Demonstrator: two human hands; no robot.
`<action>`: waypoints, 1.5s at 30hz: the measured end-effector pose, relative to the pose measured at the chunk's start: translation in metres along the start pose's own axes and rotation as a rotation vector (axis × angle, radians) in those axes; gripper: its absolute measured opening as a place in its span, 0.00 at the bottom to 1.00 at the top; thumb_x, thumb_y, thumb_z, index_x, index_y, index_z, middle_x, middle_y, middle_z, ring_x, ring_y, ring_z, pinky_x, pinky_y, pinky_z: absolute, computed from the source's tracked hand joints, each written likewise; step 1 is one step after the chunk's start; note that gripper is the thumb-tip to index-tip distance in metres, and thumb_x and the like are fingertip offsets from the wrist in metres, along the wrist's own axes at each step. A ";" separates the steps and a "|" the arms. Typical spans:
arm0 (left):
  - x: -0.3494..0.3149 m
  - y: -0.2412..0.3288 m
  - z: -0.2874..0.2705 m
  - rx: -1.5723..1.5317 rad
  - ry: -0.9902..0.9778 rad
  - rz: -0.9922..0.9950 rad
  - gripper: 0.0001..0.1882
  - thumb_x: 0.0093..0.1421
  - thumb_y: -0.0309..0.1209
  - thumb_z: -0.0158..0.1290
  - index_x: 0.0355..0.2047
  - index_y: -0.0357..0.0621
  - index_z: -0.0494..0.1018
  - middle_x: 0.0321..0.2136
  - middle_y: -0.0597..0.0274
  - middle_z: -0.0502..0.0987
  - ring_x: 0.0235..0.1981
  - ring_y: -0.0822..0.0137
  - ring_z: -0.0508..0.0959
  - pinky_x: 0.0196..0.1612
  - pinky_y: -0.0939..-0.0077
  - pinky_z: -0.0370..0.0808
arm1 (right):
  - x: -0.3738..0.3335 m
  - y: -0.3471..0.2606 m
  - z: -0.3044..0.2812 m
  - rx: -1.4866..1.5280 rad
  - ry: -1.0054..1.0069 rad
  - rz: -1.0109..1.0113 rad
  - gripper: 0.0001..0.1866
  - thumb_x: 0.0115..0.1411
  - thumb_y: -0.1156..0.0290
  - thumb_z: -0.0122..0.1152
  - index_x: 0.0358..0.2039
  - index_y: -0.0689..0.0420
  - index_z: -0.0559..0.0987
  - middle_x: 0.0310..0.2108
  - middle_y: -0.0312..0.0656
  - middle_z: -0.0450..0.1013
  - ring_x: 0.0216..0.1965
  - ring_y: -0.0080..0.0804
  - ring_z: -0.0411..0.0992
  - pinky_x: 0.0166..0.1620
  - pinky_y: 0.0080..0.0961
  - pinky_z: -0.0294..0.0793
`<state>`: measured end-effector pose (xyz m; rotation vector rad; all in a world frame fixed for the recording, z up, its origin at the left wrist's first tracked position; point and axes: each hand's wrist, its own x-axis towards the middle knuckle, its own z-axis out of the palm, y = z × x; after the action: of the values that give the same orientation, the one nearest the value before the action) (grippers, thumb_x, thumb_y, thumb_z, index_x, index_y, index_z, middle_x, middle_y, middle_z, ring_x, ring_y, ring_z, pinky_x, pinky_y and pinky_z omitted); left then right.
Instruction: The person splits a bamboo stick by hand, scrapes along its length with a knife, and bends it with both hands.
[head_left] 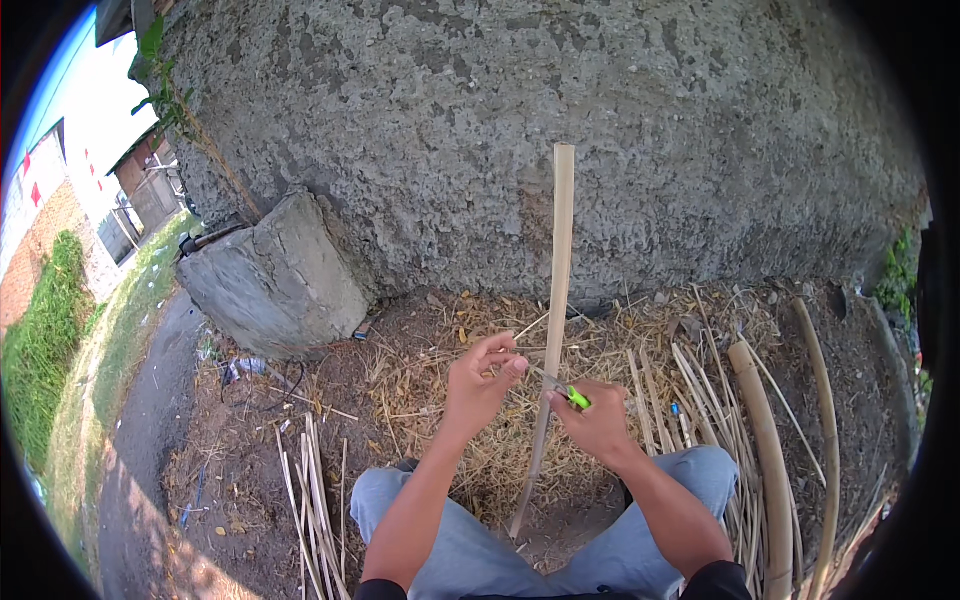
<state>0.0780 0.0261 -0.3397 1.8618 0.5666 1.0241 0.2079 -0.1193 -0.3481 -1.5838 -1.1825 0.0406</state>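
Note:
A long pale bamboo strip (561, 240) stands nearly upright in front of me, its lower end between my knees. My right hand (597, 420) is closed around the green handle of a knife (577, 398), and the blade lies against the strip's side. Left of the strip, my left hand (480, 388) is raised with its fingers curled and the thumb apart from them. A thin pale sliver (533, 325) shows just beyond these fingertips; whether they touch it, I cannot tell.
Thin split strips (312, 500) lie at the left. More strips (715, 400) and thick bamboo poles (765, 450) lie at the right. Shavings (430, 370) cover the ground below a rough wall (420, 150). A concrete block (290, 275) bears a dark-headed tool (210, 238).

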 end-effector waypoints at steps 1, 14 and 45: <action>-0.004 0.008 0.010 -0.391 -0.048 -0.163 0.20 0.62 0.30 0.61 0.53 0.34 0.74 0.43 0.58 0.79 0.38 0.74 0.81 0.35 0.80 0.76 | -0.002 0.003 0.003 0.009 -0.001 -0.020 0.16 0.54 0.69 0.70 0.17 0.64 0.76 0.13 0.45 0.68 0.13 0.34 0.65 0.21 0.34 0.61; -0.012 0.015 0.023 0.024 0.181 0.224 0.06 0.60 0.24 0.61 0.35 0.31 0.80 0.29 0.58 0.80 0.27 0.70 0.79 0.32 0.80 0.74 | -0.003 0.012 0.010 -0.037 -0.094 -0.065 0.06 0.49 0.72 0.70 0.28 0.59 0.84 0.25 0.46 0.79 0.24 0.45 0.78 0.28 0.34 0.76; 0.003 0.000 -0.013 -0.893 0.071 -0.438 0.12 0.70 0.34 0.49 0.32 0.40 0.73 0.31 0.58 0.78 0.36 0.57 0.84 0.36 0.65 0.83 | 0.006 0.002 0.016 -0.022 -0.200 -0.017 0.07 0.49 0.71 0.68 0.30 0.60 0.85 0.26 0.47 0.79 0.24 0.48 0.77 0.27 0.38 0.75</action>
<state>0.0687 0.0345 -0.3352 0.8696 0.4239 0.8426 0.2038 -0.1035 -0.3528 -1.6168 -1.3547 0.1790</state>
